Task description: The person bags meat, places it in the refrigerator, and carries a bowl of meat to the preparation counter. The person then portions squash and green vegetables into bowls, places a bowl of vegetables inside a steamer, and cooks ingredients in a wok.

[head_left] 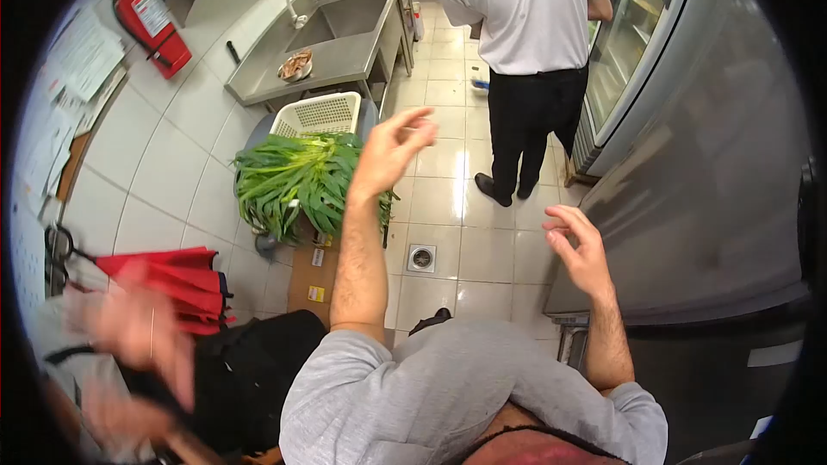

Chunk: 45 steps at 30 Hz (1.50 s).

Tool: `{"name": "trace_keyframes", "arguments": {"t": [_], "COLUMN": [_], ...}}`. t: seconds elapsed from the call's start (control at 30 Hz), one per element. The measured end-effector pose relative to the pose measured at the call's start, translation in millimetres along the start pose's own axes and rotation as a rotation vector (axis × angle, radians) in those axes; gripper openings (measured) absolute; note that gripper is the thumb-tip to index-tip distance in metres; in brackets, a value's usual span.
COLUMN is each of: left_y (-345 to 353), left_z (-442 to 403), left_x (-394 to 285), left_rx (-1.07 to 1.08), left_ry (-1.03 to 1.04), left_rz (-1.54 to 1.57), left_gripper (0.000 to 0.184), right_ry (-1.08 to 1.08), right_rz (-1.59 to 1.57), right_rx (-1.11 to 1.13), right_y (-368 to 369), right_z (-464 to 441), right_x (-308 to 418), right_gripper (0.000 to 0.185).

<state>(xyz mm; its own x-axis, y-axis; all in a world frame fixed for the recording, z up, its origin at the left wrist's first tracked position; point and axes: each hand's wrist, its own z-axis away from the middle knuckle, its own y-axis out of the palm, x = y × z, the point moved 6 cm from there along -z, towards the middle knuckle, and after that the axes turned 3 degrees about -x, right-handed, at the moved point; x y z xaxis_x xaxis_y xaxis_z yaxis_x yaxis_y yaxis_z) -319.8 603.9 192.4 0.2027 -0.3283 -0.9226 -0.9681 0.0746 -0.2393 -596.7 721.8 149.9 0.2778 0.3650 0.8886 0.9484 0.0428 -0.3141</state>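
My left hand (394,148) is raised in front of me with its fingers apart and slightly bent, holding nothing. It appears just right of a bunch of long green leaves (297,181), which lies by a white plastic basket (323,112). My right hand (580,245) is held up over the tiled floor, near the grey metal surface (689,172) on the right. Its fingers are curved and parted, with nothing between them.
A person in a white shirt (538,9) stands ahead by a glass-door fridge (633,43). Another person's blurred hands (142,336) are at the lower left, near a red cloth (177,280). A steel sink (345,17) stands at the upper left.
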Motion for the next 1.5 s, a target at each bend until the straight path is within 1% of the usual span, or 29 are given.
{"name": "trace_keyframes", "arguments": {"t": [0.03, 0.1, 0.13, 0.2, 0.27, 0.3, 0.37, 0.4, 0.47, 0.5, 0.53, 0.6, 0.63, 0.67, 0.7, 0.73, 0.8, 0.83, 0.9, 0.97, 1.03, 1.1, 1.17, 1.2, 1.23, 1.3, 1.37, 1.43, 1.5], "left_y": [-20, -53, -65, -84, -100, -106, -118, -126, -147, -158, -170, -196, -212, -222, -234, -249, -276, -289, -312, -337, -361, -387, -403, -410, -413, -414, -418, -427, -440], "left_z": [-7, -22, -30, -50, -74, -87, -112, -123, -145, -156, -164, -176, -183, -188, -193, -198, -210, -219, -236, -259, -283, -306, -330, -341, -354, -379, -404, -424, -431], "left_x": [10, 36, 40, 61, 80, 89, 108, 117, 137, 145, 153, 174, 190, 199, 208, 220, 257, 270, 299, 322, 353, 391, 436, 457, 474, 491, 500, 507, 529], "left_rx": [-0.054, -0.174, -0.221, -0.294, -0.371, -0.374, -0.449, -0.502, -0.566, -0.600, -0.684, -0.832, -0.840, -0.911, -0.986, -1.014, -1.104, -1.133, -1.210, -1.254, -1.252, -1.263, -1.286, -1.268, -1.306, -1.356, -1.416, -1.302, -1.412], "left_ry": [-0.038, -0.103, -0.092, -0.096, -0.103, -0.104, -0.082, -0.096, -0.058, -0.035, -0.048, -0.074, -0.069, -0.078, -0.080, -0.069, -0.138, -0.127, -0.204, -0.203, -0.297, -0.294, -0.427, -0.460, -0.477, -0.457, -0.471, -0.382, -0.342], "left_rz": [-0.025, 0.069, 0.050, 0.140, 0.257, 0.261, 0.437, 0.461, 0.536, 0.583, 0.611, 0.674, 0.754, 0.768, 0.778, 0.769, 0.792, 0.783, 0.747, 0.718, 0.665, 0.660, 0.677, 0.684, 0.679, 0.634, 0.627, 0.647, 0.576], "left_gripper": [0.036, 0.038, 0.037, 0.038, 0.041, 0.041, 0.039, 0.038, 0.041, 0.042, 0.042, 0.041, 0.052, 0.052, 0.053, 0.053, 0.054, 0.054, 0.055, 0.054, 0.053, 0.054, 0.057, 0.061, 0.064, 0.073, 0.077, 0.076, 0.070], "right_ry": [0.059, 0.096, 0.112, 0.145, 0.140, 0.140, 0.142, 0.145, 0.076, 0.087, 0.076, 0.053, 0.061, 0.039, 0.009, -0.007, -0.064, -0.101, -0.121, -0.175, -0.164, -0.178, -0.131, -0.090, -0.053, -0.037, 0.019, 0.018, 0.035], "right_rz": [-0.021, 0.006, 0.042, 0.018, 0.018, 0.021, 0.084, 0.086, 0.101, 0.097, 0.100, 0.108, 0.107, 0.103, 0.095, 0.112, 0.076, 0.048, 0.026, 0.019, 0.002, 0.076, 0.081, 0.109, 0.144, 0.176, 0.194, 0.192, 0.159], "right_rx": [-0.029, -0.049, -0.056, -0.062, -0.048, -0.044, -0.017, -0.011, -0.001, 0.013, 0.025, 0.104, 0.124, 0.170, 0.219, 0.251, 0.304, 0.329, 0.398, 0.482, 0.532, 0.587, 0.603, 0.608, 0.602, 0.577, 0.552, 0.514, 0.506], "right_y": [5, 15, 20, 28, 31, 30, 27, 25, 21, 21, 21, 23, 24, 29, 35, 42, 60, 71, 95, 124, 148, 169, 181, 183, 183, 181, 179, 177, 180], "right_z": [-10, -29, -37, -54, -86, -101, -132, -149, -185, -203, -224, -264, -284, -305, -326, -347, -386, -406, -444, -482, -521, -558, -596, -613, -634, -678, -718, -760, -801], "right_x": [-15, -34, -42, -56, -68, -74, -92, -101, -113, -121, -126, -133, -136, -136, -136, -138, -142, -144, -148, -152, -164, -180, -198, -206, -216, -235, -253, -272, -299], "right_gripper": [0.032, 0.032, 0.032, 0.032, 0.032, 0.032, 0.032, 0.032, 0.031, 0.031, 0.031, 0.032, 0.032, 0.032, 0.032, 0.033, 0.032, 0.032, 0.033, 0.033, 0.034, 0.034, 0.034, 0.034, 0.034, 0.034, 0.034, 0.033, 0.032]}}
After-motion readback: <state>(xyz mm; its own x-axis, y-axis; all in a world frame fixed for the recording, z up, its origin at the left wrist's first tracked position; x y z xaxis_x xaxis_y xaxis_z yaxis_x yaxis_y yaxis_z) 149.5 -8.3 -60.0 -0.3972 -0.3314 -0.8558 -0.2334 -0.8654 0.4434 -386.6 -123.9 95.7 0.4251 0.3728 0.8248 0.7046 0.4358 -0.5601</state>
